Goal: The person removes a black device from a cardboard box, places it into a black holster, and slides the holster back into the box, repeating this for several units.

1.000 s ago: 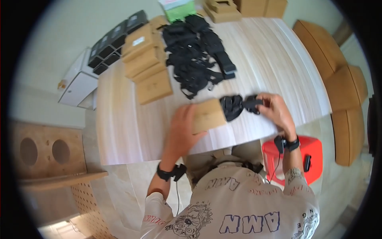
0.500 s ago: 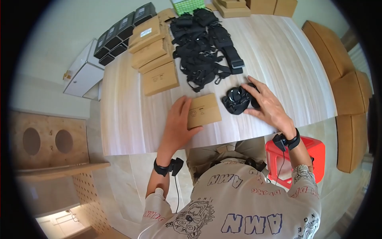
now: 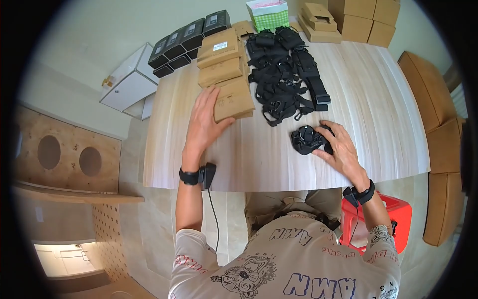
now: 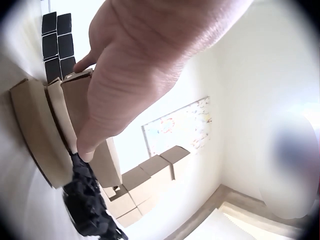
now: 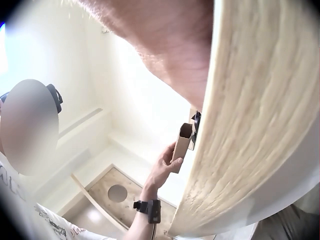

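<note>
Head view: the left hand (image 3: 201, 122) grasps a flat cardboard carton (image 3: 233, 99), fingers along its left side and thumb at the near edge; it has just moved from the front of the pale wooden table (image 3: 259, 159) to the near end of the row of cartons (image 3: 219, 50), seemingly onto another, so it now sits apart from the strap bundle. The right hand (image 3: 343, 149) grips that one black strap bundle (image 3: 304, 139), fingers and thumb curled at its right side, on the table as half a second ago. Counted here: at least four cartons in the row, at least seven black boxes (image 3: 191, 35), one checked bag (image 3: 269, 17), one red stool (image 3: 406, 214); the tangled black straps (image 3: 279, 79) cannot be counted. Left wrist view: thumb and one finger show against carton edges, with six black boxes beyond. Right wrist view: the left hand clasps the carton, its end dark; the right fingers are hidden, so their hold cannot be told from here
</note>
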`<state>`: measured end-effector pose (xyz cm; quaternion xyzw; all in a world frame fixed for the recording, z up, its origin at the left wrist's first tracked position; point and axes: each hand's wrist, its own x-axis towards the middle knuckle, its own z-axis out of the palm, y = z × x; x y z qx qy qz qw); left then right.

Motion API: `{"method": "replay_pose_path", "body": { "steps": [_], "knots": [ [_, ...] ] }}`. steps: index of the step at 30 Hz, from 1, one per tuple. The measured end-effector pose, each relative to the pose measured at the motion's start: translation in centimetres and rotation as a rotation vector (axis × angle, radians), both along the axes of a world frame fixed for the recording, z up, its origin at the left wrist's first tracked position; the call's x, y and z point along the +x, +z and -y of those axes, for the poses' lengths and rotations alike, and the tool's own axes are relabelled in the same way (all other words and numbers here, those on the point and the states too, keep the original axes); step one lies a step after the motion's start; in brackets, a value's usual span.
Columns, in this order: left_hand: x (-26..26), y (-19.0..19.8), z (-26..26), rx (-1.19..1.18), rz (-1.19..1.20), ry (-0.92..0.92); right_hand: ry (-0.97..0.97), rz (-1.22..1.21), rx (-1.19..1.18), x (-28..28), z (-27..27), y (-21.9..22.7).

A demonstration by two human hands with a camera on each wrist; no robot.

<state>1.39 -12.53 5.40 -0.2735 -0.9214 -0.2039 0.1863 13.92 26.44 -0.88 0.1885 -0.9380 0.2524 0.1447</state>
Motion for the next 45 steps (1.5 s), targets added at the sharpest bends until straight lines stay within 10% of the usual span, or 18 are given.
{"method": "replay_pose_path", "body": {
  "steps": [22,26,31,34,42,45],
  "knots": [
    [1.2,0.8,-8.6,0.325,0.027,-0.263,0.164,0.148,0.291,-4.8,-3.9,8.0],
    [0.2,1.4,-10.3,0.392,0.025,-0.290,0.219,0.352,-0.030,-10.1,-6.7,10.6],
    [-0.7,0.0,-12.9,0.428,0.075,-0.323,0.042,0.436,-0.664,-18.9,-10.7,2.8],
    [-1.5,-2.3,-13.4,0.432,0.069,-0.323,-0.037,0.279,-0.657,-21.9,-11.9,-4.7],
    [-2.7,-4.3,-11.4,0.447,0.081,-0.192,-0.115,0.346,-0.840,-22.0,-11.7,-4.1],
    [-4.2,-3.6,-9.7,0.399,-0.347,0.053,-0.135,0.353,-0.842,-22.0,-11.7,-4.0]
  ]
}}
